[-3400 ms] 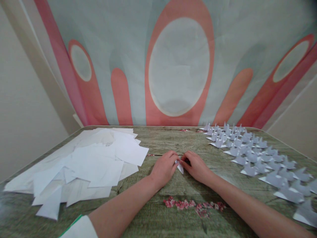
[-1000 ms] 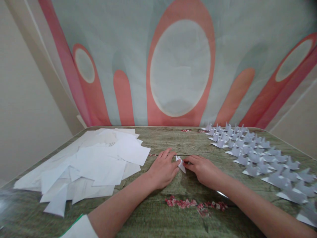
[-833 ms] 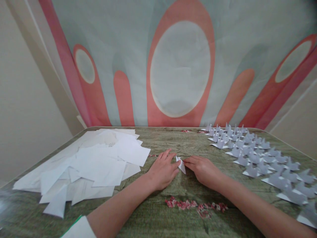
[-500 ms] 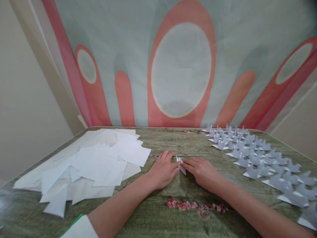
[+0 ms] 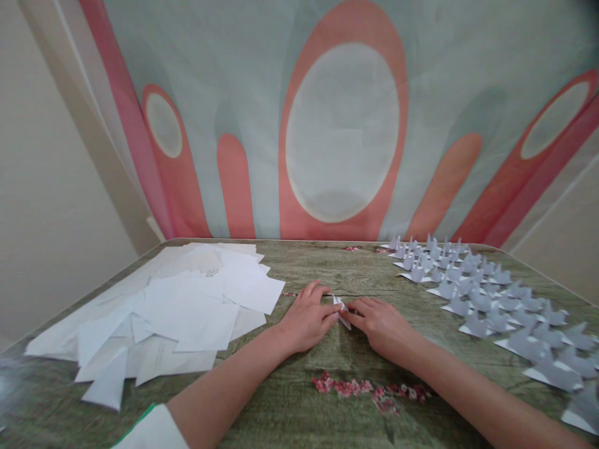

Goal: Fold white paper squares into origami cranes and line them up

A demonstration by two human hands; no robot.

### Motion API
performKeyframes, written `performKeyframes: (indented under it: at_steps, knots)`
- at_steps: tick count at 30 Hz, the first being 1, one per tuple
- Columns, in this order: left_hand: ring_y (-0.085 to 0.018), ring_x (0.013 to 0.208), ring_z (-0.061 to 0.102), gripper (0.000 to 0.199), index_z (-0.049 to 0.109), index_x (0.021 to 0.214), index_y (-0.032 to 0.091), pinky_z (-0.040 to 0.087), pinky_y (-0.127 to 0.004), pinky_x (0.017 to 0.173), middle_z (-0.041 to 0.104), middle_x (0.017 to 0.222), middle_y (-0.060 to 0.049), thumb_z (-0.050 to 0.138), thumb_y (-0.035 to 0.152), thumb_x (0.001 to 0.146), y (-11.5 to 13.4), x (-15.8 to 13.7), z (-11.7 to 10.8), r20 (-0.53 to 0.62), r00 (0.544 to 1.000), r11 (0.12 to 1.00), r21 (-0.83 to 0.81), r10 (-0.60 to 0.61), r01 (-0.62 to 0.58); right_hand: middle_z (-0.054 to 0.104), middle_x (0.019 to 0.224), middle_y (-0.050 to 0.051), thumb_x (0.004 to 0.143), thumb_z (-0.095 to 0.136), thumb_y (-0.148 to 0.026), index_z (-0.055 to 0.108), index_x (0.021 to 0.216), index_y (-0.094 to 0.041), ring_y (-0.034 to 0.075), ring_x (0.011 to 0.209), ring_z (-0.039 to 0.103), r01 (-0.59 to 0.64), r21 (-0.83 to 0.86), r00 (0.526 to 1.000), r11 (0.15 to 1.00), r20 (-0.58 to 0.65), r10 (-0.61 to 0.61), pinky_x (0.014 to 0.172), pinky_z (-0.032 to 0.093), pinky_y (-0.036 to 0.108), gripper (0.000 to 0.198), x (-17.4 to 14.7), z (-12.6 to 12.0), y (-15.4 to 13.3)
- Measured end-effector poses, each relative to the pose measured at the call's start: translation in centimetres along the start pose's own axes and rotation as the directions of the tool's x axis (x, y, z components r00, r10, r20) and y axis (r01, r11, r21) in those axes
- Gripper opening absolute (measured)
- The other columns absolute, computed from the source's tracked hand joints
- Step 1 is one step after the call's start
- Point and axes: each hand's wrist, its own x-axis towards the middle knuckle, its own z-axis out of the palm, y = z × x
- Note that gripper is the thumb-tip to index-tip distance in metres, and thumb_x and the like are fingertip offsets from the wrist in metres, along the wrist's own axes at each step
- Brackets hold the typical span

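Observation:
A small piece of white folded paper, narrow and pointed, lies on the table between my two hands. My left hand comes at it from the left, its thumb and fingers closed on the paper's left side. From the right, my right hand pinches the opposite edge with thumb and index finger. The fingertips of both hands nearly meet and cover the paper's middle. Its lower tip and a bit of its upper tip show.
A spread heap of white paper sheets covers the table's left side. Rows of folded white paper birds stand along the right. The wood-patterned tabletop has pink printed flowers. A painted backdrop rises behind the far edge.
My right thumb and index finger have shifted slightly on the folded paper. My left hand and the paper have stayed in nearly the same place.

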Motion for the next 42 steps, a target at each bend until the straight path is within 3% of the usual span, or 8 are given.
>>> performKeyframes:
  at_steps: [10, 31, 42]
  knots:
    - [-0.027, 0.126, 0.025, 0.031, 0.054, 0.116, 0.030, 0.027, -0.048, 0.101, 0.044, 0.125, -0.006, 0.045, 0.035, 0.087, 0.49, -0.02, 0.32, -0.044, 0.998, 0.990, 0.134, 0.052, -0.045, 0.054, 0.113, 0.007, 0.079, 0.041, -0.004, 0.060, 0.112, -0.028, 0.020, 0.103, 0.050, -0.135, 0.218, 0.991, 0.967, 0.056, 0.126, 0.087, 0.037, 0.031, 0.044, -0.04, -0.06, 0.15]
    - [-0.028, 0.128, 0.023, 0.035, 0.049, 0.120, 0.030, 0.026, -0.050, 0.100, 0.042, 0.128, -0.006, 0.041, 0.040, 0.087, 0.43, 0.23, 0.35, -0.022, 0.999, 0.985, 0.166, 0.044, -0.040, 0.054, 0.113, 0.007, 0.073, 0.043, -0.001, 0.059, 0.112, -0.027, 0.021, 0.104, 0.048, -0.140, 0.172, 0.988, 0.975, 0.097, 0.124, 0.088, 0.034, 0.035, 0.049, 0.30, -0.27, -0.07]
    - [-0.025, 0.123, 0.031, 0.029, 0.054, 0.114, 0.024, 0.030, -0.047, 0.099, 0.048, 0.119, -0.009, 0.044, 0.030, 0.087, 0.38, -0.07, 0.52, -0.132, 0.990, 0.992, 0.124, 0.055, -0.038, 0.053, 0.114, 0.007, 0.077, 0.040, -0.003, 0.060, 0.111, -0.027, 0.020, 0.107, 0.046, -0.128, 0.178, 0.989, 0.976, 0.099, 0.112, 0.090, 0.032, 0.033, 0.046, 0.03, -0.38, 0.02]
